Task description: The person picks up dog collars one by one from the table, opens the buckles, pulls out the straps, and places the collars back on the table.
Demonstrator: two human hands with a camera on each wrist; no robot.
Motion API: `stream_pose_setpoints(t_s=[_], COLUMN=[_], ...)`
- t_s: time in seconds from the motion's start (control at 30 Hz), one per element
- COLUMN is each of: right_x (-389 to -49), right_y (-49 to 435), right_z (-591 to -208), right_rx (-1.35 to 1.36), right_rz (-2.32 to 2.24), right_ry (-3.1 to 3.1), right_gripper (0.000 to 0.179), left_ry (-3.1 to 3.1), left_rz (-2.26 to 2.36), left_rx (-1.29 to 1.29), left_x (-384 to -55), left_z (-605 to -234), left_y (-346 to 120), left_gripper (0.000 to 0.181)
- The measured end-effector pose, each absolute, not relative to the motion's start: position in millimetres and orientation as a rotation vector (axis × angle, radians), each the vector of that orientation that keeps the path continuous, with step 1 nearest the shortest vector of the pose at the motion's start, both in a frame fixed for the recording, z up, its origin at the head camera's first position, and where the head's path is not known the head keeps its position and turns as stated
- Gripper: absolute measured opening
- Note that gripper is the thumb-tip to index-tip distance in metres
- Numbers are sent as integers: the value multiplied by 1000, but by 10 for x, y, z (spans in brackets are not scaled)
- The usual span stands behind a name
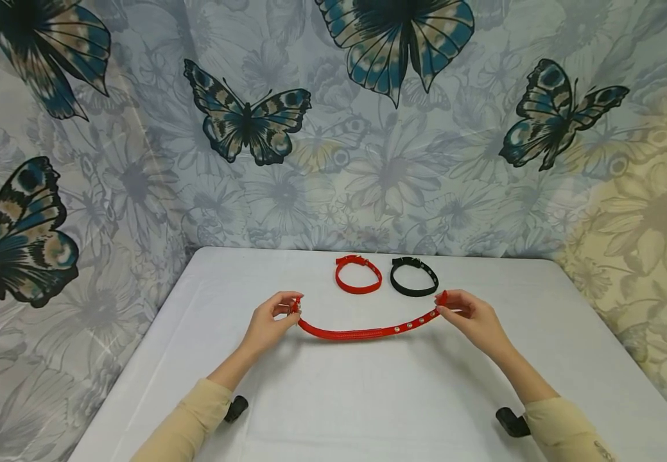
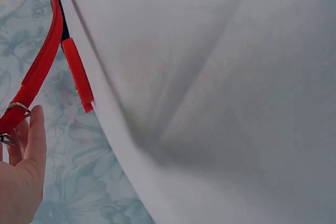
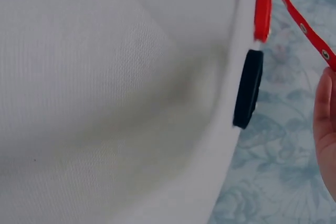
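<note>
A red collar (image 1: 347, 335) with metal eyelets hangs in a shallow curve between the two hands, above the white table. The left hand (image 1: 272, 319) pinches its buckle end; in the left wrist view the metal buckle (image 2: 20, 107) shows by the fingertips of that hand (image 2: 26, 166). At the other end, the right hand (image 1: 472, 316) pinches the eyelet-side tip between thumb and fingers. The right wrist view catches part of the eyelet strip (image 3: 310, 32) above the right hand (image 3: 326, 124).
Behind the held collar, a buckled red collar (image 1: 358, 290) and a buckled black collar (image 1: 414, 292) lie in loops on the white table (image 1: 368, 398). A butterfly-patterned cloth (image 1: 287, 212) rises behind the table. Black objects (image 1: 236, 409) show beside both sleeves.
</note>
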State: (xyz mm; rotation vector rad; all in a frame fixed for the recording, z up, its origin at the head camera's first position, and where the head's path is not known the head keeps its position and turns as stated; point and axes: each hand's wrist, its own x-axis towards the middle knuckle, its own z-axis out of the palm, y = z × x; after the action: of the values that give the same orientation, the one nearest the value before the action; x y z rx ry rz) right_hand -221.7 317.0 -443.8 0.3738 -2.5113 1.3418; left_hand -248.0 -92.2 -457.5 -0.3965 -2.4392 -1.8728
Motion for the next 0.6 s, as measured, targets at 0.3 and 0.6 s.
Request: stream_pose_setpoints(t_s=[0.3, 0.6], right_x=[-2371, -2523], right_y=[3357, 3508], right_z=[-4531, -4586], right_rx=[155, -96], right_rz=[1592, 1721], right_ry=[-2539, -2572], right_gripper=[30, 42], left_ry=[-2454, -2450], left_rz=[-1834, -1726], left_rx=[-311, -449], left_x=[-2746, -2951], left_z=[-4715, -4785], left_y=[-957, -944], left_gripper=[24, 24])
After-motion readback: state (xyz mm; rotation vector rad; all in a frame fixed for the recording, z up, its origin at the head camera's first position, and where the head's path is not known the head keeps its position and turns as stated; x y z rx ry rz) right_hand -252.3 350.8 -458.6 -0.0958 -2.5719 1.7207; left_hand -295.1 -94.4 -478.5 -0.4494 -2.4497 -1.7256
